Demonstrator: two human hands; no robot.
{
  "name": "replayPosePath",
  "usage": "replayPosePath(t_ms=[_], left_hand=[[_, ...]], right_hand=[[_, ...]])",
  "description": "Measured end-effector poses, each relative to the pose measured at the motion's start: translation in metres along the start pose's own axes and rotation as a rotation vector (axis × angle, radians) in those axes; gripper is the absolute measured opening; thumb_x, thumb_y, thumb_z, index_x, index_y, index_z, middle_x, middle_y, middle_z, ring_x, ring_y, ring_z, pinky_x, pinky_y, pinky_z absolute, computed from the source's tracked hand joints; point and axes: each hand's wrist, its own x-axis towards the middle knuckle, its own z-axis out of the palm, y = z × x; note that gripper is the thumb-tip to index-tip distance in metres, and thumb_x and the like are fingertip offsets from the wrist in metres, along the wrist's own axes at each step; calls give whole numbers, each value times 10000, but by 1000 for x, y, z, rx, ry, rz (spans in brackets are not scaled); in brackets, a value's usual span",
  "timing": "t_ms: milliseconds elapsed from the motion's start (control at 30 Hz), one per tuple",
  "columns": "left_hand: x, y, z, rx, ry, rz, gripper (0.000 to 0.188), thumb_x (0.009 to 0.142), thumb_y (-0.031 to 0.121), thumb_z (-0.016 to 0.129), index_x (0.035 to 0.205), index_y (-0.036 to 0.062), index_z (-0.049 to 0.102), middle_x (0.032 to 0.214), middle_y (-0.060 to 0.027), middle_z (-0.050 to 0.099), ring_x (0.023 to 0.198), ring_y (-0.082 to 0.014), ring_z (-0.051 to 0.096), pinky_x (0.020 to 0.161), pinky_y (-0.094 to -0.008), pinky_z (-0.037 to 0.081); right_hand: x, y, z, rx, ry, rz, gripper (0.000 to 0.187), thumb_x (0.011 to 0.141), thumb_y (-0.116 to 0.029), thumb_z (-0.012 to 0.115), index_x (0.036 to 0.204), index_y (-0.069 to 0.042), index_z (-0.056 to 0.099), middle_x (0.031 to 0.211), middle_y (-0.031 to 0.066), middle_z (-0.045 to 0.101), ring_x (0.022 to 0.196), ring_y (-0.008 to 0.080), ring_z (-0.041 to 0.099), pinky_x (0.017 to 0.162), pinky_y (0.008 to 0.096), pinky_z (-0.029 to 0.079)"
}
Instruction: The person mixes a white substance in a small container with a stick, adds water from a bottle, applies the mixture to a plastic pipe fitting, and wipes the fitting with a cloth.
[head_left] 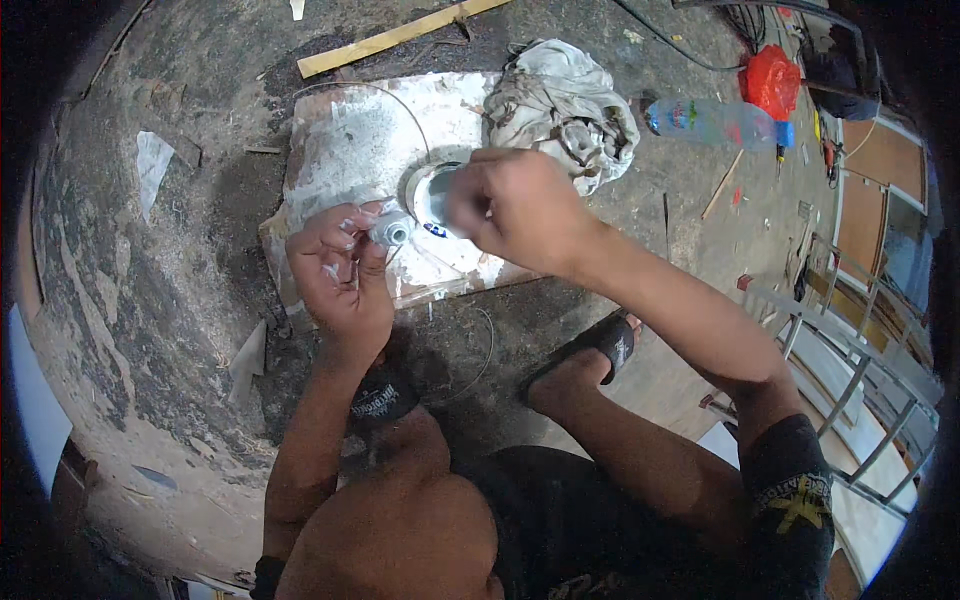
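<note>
My left hand (340, 270), fingers smeared with white, is closed around a small whitish round fitting (393, 231) with a ring-shaped end facing up. Right beside that fitting stands an open round tin (414, 200) with a pale rim, grey inside and a blue mark near its lower edge. My right hand (530, 212) hovers over the tin's right side with fingers curled in. Motion blurs its fingertips, and whatever they pinch cannot be made out. Under both hands lies a white-splashed board (345, 140) on the floor.
A crumpled, stained white cloth (565, 85) lies at the board's far right corner. Beyond it are a clear plastic bottle (715, 122) on its side and a red bag (772, 80). A wooden strip (400, 38) lies behind; a metal ladder-like frame (860, 350) stands right.
</note>
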Motion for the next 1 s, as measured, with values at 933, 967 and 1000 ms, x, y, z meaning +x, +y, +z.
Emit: replayPosePath(t_ms=[933, 967, 1000], left_hand=[[11, 10, 13, -52, 41, -31, 304, 871, -19, 563, 1062, 39, 334, 1108, -127, 445, 1084, -268, 524, 956, -403, 441], [11, 10, 15, -88, 34, -23, 305, 870, -24, 561, 1061, 39, 333, 1111, -127, 443, 1085, -270, 525, 958, -406, 440], [11, 9, 17, -125, 26, -14, 306, 868, -30, 560, 1061, 38, 332, 1114, -128, 441, 1085, -273, 525, 959, -409, 439]], right_hand=[[-51, 14, -47, 1005, 312, 399, 78, 850, -60, 633, 873, -7, 685, 729, -25, 617, 666, 21, 502, 589, 188, 401], [-52, 13, -48, 1036, 317, 401, 82, 856, -73, 636, 870, -10, 686, 729, -24, 620, 667, 22, 505, 591, 189, 404], [-53, 10, -49, 1028, 317, 404, 82, 856, -73, 636, 870, -10, 686, 729, -24, 620, 667, 22, 505, 591, 189, 404]])
